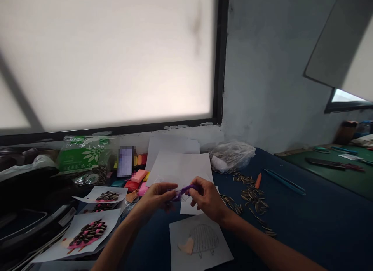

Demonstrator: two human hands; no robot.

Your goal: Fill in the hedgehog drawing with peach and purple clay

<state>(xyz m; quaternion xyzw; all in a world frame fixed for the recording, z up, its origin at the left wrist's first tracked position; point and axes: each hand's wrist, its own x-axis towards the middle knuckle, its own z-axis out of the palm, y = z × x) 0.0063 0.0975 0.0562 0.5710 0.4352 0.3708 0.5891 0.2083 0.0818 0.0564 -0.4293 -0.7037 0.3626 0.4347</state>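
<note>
Together, the left hand [159, 197] and right hand [206, 197] tightly pinch a strip of purple modelling clay [184, 190] near the hedgehog drawing [202, 242].

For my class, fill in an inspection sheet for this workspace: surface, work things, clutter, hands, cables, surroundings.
Surface: dark blue tabletop.
Work things: purple material held above the table; animal drawing lying below, with a peach patch.
Clutter: striped seeds, orange stick, blue tweezers, coloured packets, photo sheets.
Hands: left hand and right hand both pinch the purple material.
Cables: nothing seen that is clearly a cable.
Surroundings: pale window, grey wall, green table at right.
</note>
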